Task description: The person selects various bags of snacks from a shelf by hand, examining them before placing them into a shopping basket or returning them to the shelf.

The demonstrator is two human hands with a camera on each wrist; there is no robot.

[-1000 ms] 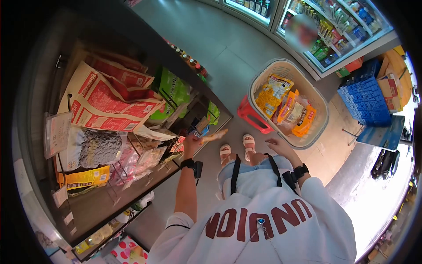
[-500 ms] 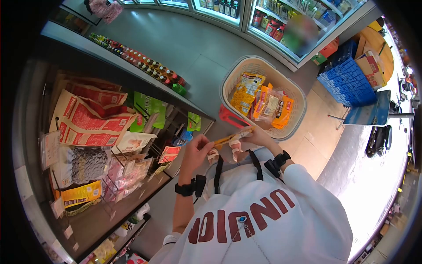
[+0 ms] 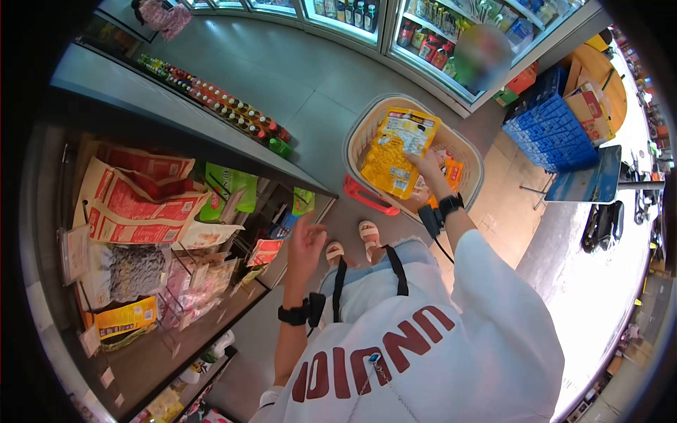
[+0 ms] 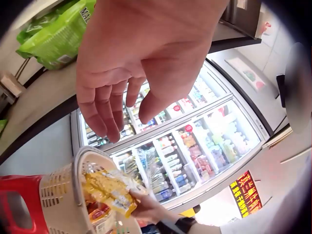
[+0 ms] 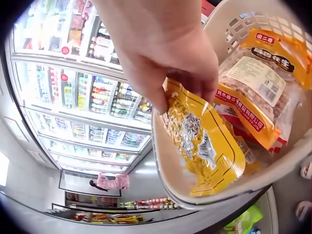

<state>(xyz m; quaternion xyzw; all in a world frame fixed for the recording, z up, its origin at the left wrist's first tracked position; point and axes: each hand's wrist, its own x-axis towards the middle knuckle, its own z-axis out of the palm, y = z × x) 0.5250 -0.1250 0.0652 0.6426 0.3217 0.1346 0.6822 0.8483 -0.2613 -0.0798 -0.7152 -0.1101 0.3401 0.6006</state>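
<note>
My right hand (image 3: 431, 169) pinches the edge of a yellow snack bag (image 3: 396, 156) over the beige basket (image 3: 474, 151). In the right wrist view, thumb and fingers of the right hand (image 5: 165, 58) grip the top of the yellow bag (image 5: 204, 146), beside an orange-and-clear bag (image 5: 258, 80) inside the basket. My left hand (image 3: 305, 247) is raised near the shelf, holding nothing. The left wrist view shows the left hand (image 4: 141, 63) with its fingers loosely bent and apart, above and away from the basket (image 4: 61, 195).
At left a shelf holds red-and-tan bags (image 3: 141, 204) and green bags (image 3: 229, 190). Rows of bottles (image 3: 226, 106) line the floor-side ledge beyond. Glass-door coolers (image 3: 437, 42) stand ahead. A blue crate (image 3: 550, 134) and a small blue table (image 3: 585, 176) are at right.
The right hand has moved forward from the body to the basket and now holds the yellow bag there. The thin orange packet between both hands is out of them, and the left hand has drawn back leftward.
</note>
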